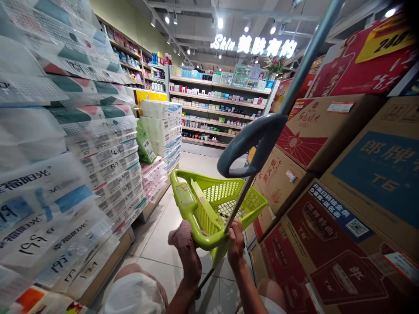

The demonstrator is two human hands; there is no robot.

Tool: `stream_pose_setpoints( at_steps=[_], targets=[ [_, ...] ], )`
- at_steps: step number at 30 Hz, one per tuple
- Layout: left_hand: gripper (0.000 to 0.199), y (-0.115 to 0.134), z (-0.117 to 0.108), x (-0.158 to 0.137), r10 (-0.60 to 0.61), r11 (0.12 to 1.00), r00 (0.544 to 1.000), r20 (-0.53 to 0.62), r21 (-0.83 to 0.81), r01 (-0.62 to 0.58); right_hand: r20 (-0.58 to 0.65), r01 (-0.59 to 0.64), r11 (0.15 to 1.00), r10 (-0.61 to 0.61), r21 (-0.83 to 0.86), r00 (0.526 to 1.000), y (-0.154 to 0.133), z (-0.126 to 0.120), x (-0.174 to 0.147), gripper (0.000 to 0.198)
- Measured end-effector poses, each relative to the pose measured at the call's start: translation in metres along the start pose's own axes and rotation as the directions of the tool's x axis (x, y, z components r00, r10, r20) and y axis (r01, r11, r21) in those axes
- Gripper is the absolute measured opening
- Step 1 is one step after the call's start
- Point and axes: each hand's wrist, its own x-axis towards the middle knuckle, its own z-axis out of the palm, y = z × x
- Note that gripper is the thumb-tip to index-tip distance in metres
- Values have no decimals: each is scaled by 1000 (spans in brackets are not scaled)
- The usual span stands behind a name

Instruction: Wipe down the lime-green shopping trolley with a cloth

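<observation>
A lime-green plastic shopping basket [186, 209] stands in front of me, its lattice sides showing and no goods visible inside. A metal pole with a grey-blue loop handle [255, 163] rises from its near end and leans to the right. My left hand [191, 264] is closed on a pinkish-grey cloth [181, 235], which lies against the basket's near left rim. On the other side, my right hand [236, 244] is closed at the near rim beside the foot of the pole. Its fingertips are partly hidden there.
Stacked paper packs [111, 161] with handwritten prices line the left side. Cardboard cartons [327, 226] are piled close on the right. A tiled floor [157, 231] runs between them towards shelves of small boxes [219, 98] under a lit sign.
</observation>
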Motion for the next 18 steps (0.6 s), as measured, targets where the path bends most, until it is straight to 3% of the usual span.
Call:
stream_pose_setpoints(
  at_steps=[3, 5, 7, 10, 12, 15, 16, 18],
  targets=[
    [24, 18, -4, 33, 260, 951, 955, 140, 134, -278, -185, 110, 987, -131, -120, 974, -22, 3, -12, 29],
    [19, 29, -2, 53, 311, 923, 933, 180, 178, -342, -156, 263, 941, -298, -214, 942, -35, 6, -17, 37],
    [18, 29, 0, 53, 322, 914, 932, 165, 205, -351, -37, 369, 889, -393, -272, 919, -43, 9, -18, 38],
    [24, 5, -2, 24, 354, 900, 927, 125, 223, -374, 75, 349, 896, -342, -275, 937, -46, 14, -15, 33],
    [30, -10, -4, 12, 385, 888, 916, 108, 227, -400, 42, 277, 930, -275, -244, 961, -46, 16, -13, 31],
    [27, -9, 2, 35, 368, 894, 913, 174, 206, -399, -18, 202, 960, -210, -193, 978, -45, 13, -11, 33],
    [26, -3, 6, 50, 319, 918, 932, 173, 187, -349, -22, 194, 964, -201, -182, 979, -45, 12, -10, 34],
    [32, 9, 18, 77, 139, 983, 988, 65, 111, -145, -15, 177, 969, -182, -174, 983, -43, 8, -9, 34]
  ],
)
